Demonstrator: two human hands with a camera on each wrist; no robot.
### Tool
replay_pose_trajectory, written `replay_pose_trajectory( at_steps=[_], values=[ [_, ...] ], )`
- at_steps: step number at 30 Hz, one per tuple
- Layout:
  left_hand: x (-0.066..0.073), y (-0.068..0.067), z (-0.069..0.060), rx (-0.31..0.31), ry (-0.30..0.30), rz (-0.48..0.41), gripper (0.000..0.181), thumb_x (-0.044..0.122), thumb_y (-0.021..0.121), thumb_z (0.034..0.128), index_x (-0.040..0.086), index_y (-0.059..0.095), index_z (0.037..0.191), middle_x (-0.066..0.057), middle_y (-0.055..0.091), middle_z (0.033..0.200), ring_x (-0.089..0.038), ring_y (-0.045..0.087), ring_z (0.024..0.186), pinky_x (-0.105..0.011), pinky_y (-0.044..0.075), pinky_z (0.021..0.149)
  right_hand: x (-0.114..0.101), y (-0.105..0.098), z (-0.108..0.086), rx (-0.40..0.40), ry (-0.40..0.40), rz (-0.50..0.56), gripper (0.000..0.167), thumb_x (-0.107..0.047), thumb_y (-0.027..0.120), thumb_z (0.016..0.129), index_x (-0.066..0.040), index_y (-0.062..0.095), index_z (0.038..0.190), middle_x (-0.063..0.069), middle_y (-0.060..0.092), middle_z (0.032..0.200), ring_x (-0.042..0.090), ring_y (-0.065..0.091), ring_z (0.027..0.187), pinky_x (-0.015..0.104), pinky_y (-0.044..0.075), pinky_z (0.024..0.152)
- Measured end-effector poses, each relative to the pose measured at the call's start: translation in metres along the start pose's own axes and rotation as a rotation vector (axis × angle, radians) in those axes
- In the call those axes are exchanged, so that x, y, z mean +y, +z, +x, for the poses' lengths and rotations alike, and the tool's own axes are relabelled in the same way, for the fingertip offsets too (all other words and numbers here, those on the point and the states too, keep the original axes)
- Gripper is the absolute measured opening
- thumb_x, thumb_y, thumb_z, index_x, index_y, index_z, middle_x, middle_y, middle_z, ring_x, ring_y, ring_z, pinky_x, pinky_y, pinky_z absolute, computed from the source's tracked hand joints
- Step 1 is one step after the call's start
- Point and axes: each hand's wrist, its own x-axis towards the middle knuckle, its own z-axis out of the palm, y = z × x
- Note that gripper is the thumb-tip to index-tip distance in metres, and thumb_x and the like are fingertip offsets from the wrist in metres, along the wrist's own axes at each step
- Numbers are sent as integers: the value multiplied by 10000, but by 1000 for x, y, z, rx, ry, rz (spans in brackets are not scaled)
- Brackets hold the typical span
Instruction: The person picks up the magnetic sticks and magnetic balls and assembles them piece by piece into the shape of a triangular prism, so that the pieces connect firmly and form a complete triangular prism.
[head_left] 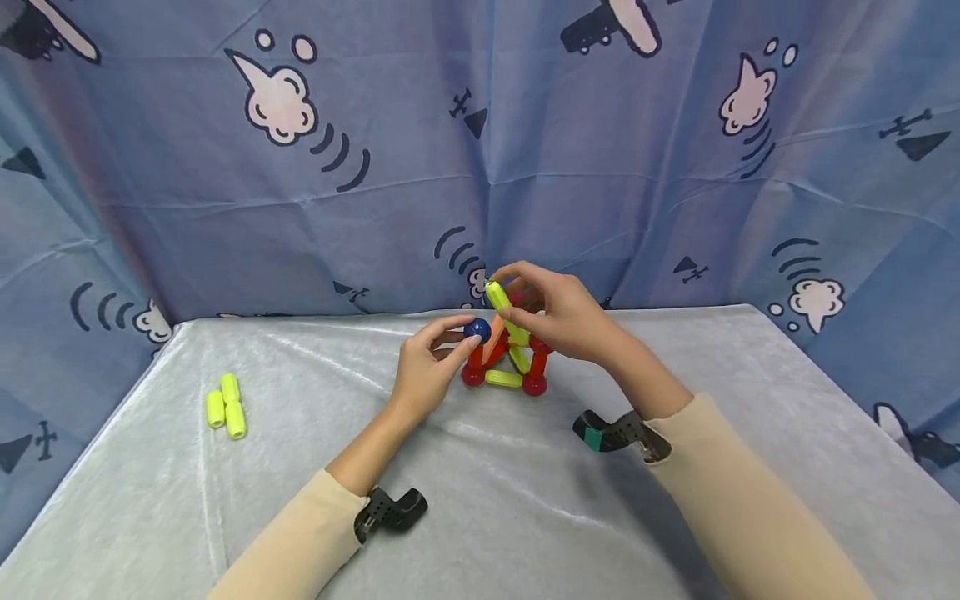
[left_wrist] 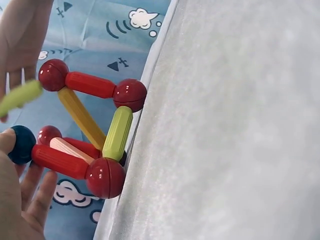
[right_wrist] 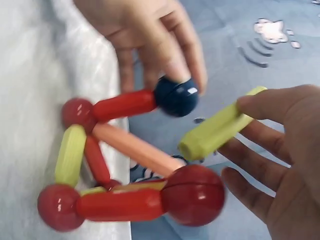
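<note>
A frame of magnetic rods and balls stands on the table, with red balls (left_wrist: 106, 178), red rods (left_wrist: 61, 162), a yellow-green rod (left_wrist: 118, 132) at its base and an orange slanting rod (right_wrist: 137, 147). My left hand (head_left: 423, 367) pinches a dark blue ball (head_left: 477, 330) on top of an upright red rod at the near left corner. Between thumb and fingers, my right hand (head_left: 566, 312) holds a loose yellow-green rod (right_wrist: 220, 125). One end of that rod points toward the frame's top, apart from the blue ball in the right wrist view. My hands partly hide the back of the frame.
Several short yellow-green rods (head_left: 236, 420) lie together on the left of the table. A pale grey cloth (head_left: 480, 517) covers the table. Close behind the frame hangs a blue patterned curtain (head_left: 405, 133).
</note>
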Motion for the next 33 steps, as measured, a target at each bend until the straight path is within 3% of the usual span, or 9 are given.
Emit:
replay_pose_trajectory(
  at_steps=[5,15,27,33],
  values=[
    [-1,1,2,1,-15,-13,269,114,711,946,35,706,1203,-145,730,1191,-274,735,1020,-265,616,823,7,6,4,-108,-41,-90,370,-97,723,926,-132,615,1278,80,748,1042,188,679,842,366,609,795],
    [-2,-1,2,37,-34,-27,281,107,718,940,33,705,1210,-149,722,1206,-285,728,1013,-275,616,829,14,17,4,-269,-1,-166,337,-98,738,908,-106,643,1231,71,760,1048,204,726,940,336,623,808],
    [-4,-1,2,21,-12,-16,271,111,704,951,25,698,1209,-148,724,1194,-271,733,1005,-245,610,827,11,25,14,-281,-14,-263,236,-119,759,888,-93,739,1121,34,769,977,156,728,879,311,620,783],
    [-2,-1,1,14,-14,-14,267,112,702,952,26,700,1205,-152,724,1192,-270,733,1007,-233,609,818,13,24,7,-198,12,-231,304,-148,757,901,-89,715,1197,69,768,1055,221,723,973,373,618,843]
  ],
)
